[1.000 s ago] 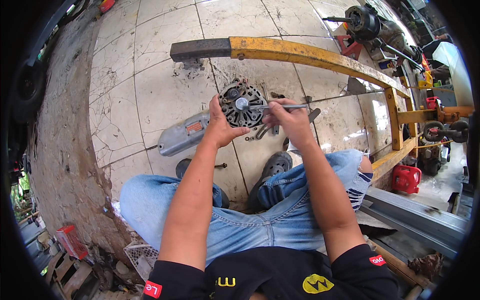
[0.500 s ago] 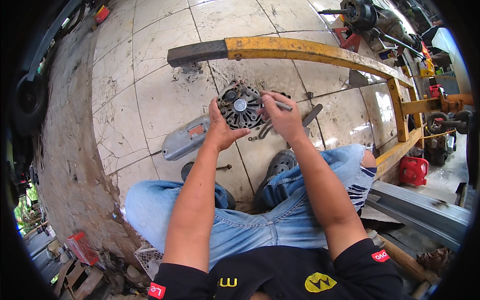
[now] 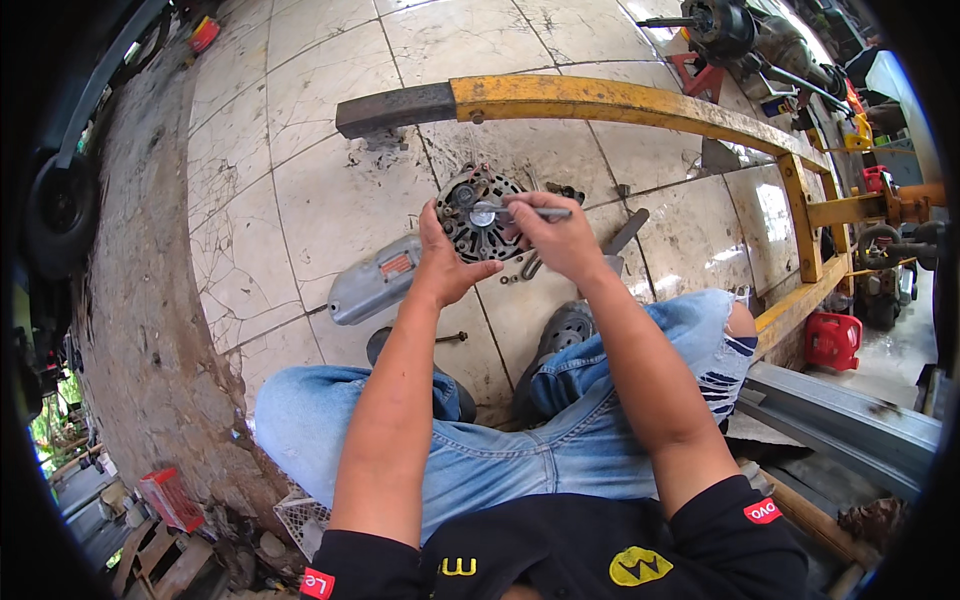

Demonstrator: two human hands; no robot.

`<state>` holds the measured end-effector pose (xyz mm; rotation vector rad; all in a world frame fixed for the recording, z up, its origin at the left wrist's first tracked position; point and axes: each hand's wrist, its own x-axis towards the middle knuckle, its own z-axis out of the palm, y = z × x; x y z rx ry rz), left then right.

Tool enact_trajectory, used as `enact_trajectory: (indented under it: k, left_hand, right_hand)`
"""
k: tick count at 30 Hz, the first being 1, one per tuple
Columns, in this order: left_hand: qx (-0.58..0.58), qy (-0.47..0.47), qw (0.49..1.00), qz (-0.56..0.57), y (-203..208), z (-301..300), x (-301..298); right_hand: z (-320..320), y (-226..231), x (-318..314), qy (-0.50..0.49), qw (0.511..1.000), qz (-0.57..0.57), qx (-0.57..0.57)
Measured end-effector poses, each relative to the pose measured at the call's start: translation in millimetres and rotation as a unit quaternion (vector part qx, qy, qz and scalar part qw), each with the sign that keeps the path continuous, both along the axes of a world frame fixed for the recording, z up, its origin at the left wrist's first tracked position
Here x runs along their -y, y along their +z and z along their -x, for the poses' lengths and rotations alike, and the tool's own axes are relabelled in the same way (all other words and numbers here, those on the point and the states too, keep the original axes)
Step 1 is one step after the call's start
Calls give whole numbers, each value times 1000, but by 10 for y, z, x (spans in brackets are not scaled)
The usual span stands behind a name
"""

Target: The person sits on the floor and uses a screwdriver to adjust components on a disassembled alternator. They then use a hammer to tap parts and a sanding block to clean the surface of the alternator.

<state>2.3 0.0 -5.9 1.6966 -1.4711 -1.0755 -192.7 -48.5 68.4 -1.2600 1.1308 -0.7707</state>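
A round, finned metal alternator [image 3: 462, 232] rests on the tiled floor in front of me, its vented end facing up with a bright disc at the centre. My left hand [image 3: 440, 258] grips its left side, thumb along the near edge. Between the fingers of my right hand [image 3: 555, 238] is a slim grey metal rod tool [image 3: 553, 212], held almost level. Its tip reaches over the alternator's central disc; whether it touches cannot be told. Close by on the near side lie several small nuts or washers [image 3: 512, 279]. A grey metal cover [image 3: 368, 287] with an orange label sits to the left.
Beyond the alternator a yellow steel frame [image 3: 600, 98] with a dark end crosses the floor and runs down the right side. A flat metal bar [image 3: 628, 232] lies right of my right hand. One bolt [image 3: 452, 338] is between my shoes. A red container [image 3: 832, 341] stands far right.
My right hand has shifted slightly, and the rod tool has turned from slanting to nearly level, its tip now over the central disc. The left hand keeps its hold.
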Motion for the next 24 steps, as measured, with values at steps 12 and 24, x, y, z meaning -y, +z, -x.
enact_trajectory:
  k: [12, 24]
  left_hand:
    - [-9, 1, 1000, 10, 22, -2, -11]
    - [-18, 9, 1000, 9, 35, 18, -15]
  right_hand:
    - [27, 37, 126, -81, 995, -42, 49]
    - [52, 68, 133, -91, 995, -22, 18]
